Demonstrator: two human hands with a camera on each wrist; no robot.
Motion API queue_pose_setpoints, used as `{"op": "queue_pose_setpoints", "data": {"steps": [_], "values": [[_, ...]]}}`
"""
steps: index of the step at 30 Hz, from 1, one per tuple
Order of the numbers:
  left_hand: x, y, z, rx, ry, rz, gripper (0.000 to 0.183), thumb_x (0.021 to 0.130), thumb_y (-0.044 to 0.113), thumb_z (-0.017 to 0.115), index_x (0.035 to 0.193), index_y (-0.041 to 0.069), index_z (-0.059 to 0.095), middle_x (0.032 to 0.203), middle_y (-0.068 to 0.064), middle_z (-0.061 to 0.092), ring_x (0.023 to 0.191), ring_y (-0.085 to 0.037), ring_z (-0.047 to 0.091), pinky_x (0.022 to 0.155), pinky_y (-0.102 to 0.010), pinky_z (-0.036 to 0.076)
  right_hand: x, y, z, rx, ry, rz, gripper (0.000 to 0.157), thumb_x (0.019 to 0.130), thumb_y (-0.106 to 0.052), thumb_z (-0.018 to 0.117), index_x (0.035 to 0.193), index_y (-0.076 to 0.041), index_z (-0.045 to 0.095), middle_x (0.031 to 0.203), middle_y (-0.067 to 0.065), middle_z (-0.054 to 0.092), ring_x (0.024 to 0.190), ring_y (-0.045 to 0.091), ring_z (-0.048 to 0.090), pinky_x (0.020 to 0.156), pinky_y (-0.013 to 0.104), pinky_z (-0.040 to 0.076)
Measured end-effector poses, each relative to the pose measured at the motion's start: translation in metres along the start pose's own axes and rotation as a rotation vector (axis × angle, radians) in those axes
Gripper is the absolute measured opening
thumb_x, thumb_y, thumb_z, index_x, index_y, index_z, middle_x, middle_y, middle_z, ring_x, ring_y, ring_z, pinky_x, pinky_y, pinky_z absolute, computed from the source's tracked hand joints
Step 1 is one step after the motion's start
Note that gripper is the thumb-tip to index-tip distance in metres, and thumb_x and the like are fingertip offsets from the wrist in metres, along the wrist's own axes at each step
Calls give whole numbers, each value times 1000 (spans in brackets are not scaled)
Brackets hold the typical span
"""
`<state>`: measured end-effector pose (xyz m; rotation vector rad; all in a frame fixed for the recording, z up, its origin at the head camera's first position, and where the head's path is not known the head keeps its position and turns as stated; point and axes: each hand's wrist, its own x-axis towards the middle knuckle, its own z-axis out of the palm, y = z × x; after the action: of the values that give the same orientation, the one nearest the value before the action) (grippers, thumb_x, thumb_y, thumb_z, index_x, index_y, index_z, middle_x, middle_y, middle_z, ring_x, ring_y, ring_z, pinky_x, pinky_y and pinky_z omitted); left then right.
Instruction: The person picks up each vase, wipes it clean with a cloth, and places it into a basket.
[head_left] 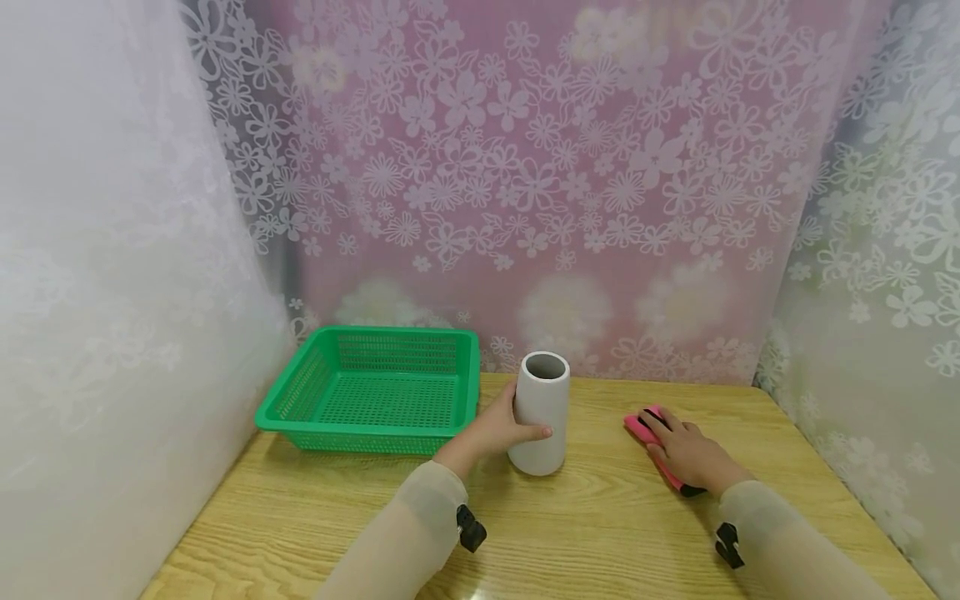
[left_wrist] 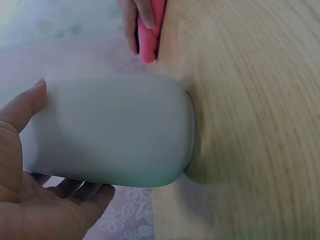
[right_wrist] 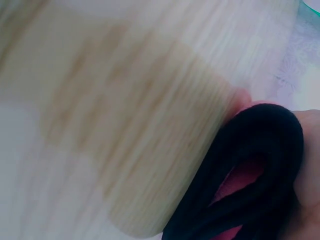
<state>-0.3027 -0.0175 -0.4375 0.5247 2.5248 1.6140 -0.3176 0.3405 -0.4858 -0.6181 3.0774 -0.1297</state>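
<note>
A white, tube-shaped vase [head_left: 543, 417] with an open top stands upright near the middle of the table. My left hand [head_left: 495, 427] grips it from the left, thumb across the near side; in the left wrist view the fingers curl beneath the vase [left_wrist: 115, 130]. To the right, my right hand [head_left: 690, 457] holds a folded pink and black cloth [head_left: 639, 427] against the tabletop. The right wrist view shows the cloth's thick black fold [right_wrist: 272, 120] close up with pink inside; most of the right hand is out of that view.
A green plastic basket [head_left: 465, 400] with slotted sides sits at the back left, close to my left forearm. The wood-grain table [head_left: 585, 533] ends at a pink flowered curtain [head_left: 525, 208], with pale sheets hanging on both sides.
</note>
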Motion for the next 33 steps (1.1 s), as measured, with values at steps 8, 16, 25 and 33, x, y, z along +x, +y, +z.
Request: {"op": "queue_pose_setpoints", "data": {"steps": [8, 16, 25, 33], "values": [[-1, -5, 6, 1, 20, -38, 102, 79, 32, 87, 156, 10, 25, 145, -12, 47, 131, -33, 50, 106, -55, 41, 0, 0, 0, -2, 20, -15, 58, 105, -31, 51, 153, -3, 35, 151, 38, 28, 122, 64, 41, 81, 74, 45], [-4, -3, 9, 31, 68, -57, 100, 76, 36, 90, 153, 13, 30, 142, -9, 51, 127, -31, 54, 103, -53, 45, 1, 2, 3, -1, -6, 6, 59, 105, -31, 51, 155, -4, 33, 153, 37, 25, 123, 65, 39, 82, 75, 44], [-12, 3, 13, 61, 91, -50, 100, 74, 40, 90, 152, 15, 33, 138, -6, 54, 124, -29, 56, 99, -53, 48, 1, 2, 5, -4, -31, 18, 61, 105, -32, 51, 155, -5, 32, 154, 36, 23, 124, 65, 37, 83, 75, 43], [-15, 4, 16, 75, 129, -61, 100, 73, 40, 91, 152, 14, 35, 139, -7, 55, 123, -29, 57, 98, -53, 49, 1, 0, -1, 28, -76, 30, 63, 105, -34, 51, 157, -6, 29, 155, 36, 20, 127, 66, 33, 85, 76, 41]]}}
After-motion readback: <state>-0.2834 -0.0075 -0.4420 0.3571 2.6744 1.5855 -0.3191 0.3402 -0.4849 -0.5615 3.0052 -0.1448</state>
